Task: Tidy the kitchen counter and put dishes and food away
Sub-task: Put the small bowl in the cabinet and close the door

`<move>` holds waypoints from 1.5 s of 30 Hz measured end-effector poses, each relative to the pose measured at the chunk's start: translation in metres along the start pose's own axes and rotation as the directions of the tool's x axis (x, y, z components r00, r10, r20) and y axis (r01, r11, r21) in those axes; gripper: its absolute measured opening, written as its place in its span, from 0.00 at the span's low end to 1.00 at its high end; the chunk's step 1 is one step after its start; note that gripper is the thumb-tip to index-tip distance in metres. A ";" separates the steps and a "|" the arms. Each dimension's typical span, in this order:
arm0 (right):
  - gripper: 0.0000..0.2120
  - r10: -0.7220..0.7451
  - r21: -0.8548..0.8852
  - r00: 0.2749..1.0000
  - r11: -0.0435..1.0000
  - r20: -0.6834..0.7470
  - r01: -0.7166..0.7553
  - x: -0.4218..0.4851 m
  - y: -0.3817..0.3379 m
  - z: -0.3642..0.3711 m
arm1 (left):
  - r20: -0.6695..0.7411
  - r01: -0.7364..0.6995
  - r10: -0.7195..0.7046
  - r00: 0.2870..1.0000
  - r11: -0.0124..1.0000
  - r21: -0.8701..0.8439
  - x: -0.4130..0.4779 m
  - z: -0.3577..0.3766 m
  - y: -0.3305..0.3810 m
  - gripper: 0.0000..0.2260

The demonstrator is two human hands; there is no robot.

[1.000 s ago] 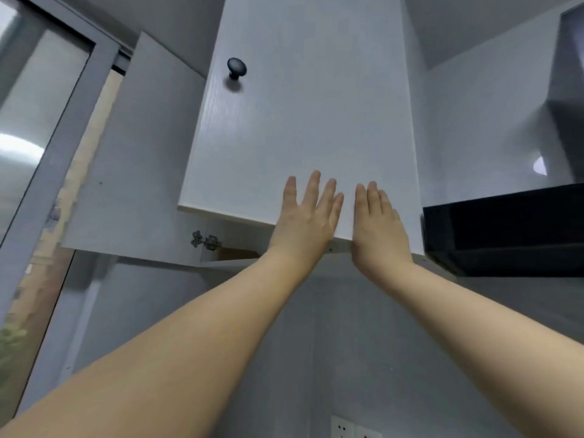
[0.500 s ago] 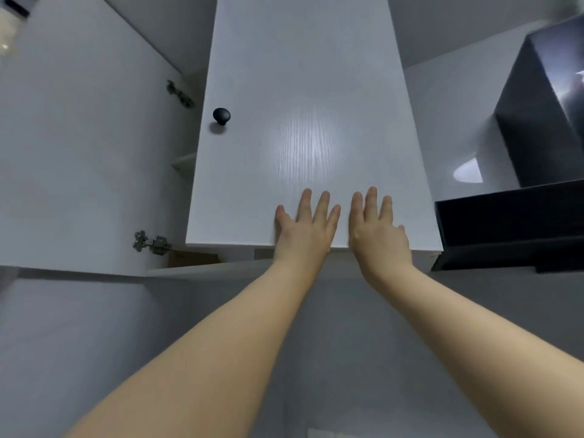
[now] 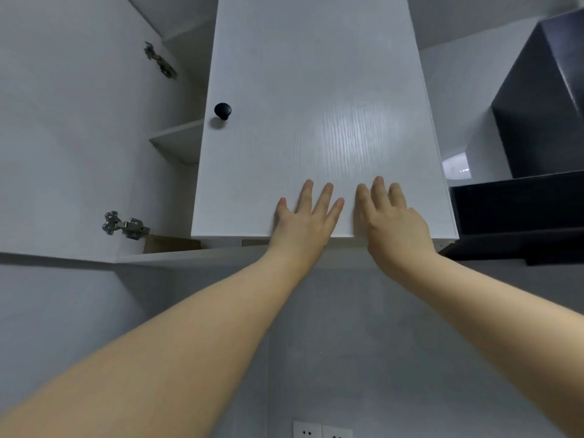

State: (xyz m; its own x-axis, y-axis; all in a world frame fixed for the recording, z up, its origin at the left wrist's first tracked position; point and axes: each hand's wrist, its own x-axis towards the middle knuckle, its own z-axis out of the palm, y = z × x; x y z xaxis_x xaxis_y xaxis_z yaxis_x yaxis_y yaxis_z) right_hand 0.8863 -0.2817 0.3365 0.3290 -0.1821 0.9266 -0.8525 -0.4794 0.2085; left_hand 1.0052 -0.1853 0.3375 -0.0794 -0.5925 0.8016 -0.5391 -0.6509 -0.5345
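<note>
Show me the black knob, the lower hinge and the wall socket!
black knob [image 3: 222,110]: head view, on its round front.
lower hinge [image 3: 126,225]: head view, on its metal arm.
wall socket [image 3: 306,430]: head view, on the left plate's face.

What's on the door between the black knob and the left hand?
Nothing. In the head view, only bare white cupboard door lies between the knob and the left hand, which presses flat on it.

Home kitchen, white wall cabinet [image 3: 316,121], black range hood [image 3: 521,213], wall sockets [image 3: 320,430]
</note>
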 end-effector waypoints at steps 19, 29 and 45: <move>0.51 -0.118 -0.098 0.989 0.989 -0.092 0.109 0.010 0.007 0.042 | -0.081 0.034 -0.054 0.995 0.971 -0.236 -0.001 0.070 0.015 0.38; 0.48 -0.148 -0.154 0.959 0.982 -0.240 0.113 0.017 0.013 0.069 | -0.210 0.065 -0.140 0.968 0.942 -0.329 0.015 0.102 0.030 0.37; 0.45 -0.125 -0.275 0.969 0.959 -0.215 0.063 0.018 0.013 0.082 | -0.254 0.027 -0.137 0.958 0.919 -0.394 0.030 0.127 0.042 0.38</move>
State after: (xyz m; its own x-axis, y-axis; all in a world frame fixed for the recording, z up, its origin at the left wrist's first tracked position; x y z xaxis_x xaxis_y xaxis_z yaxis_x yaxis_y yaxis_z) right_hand 0.9150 -0.3615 0.3306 0.3382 0.0683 0.9386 -0.9088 -0.2353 0.3446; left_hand 1.0864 -0.2910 0.3051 -0.2148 -0.3578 0.9087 -0.8276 -0.4273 -0.3639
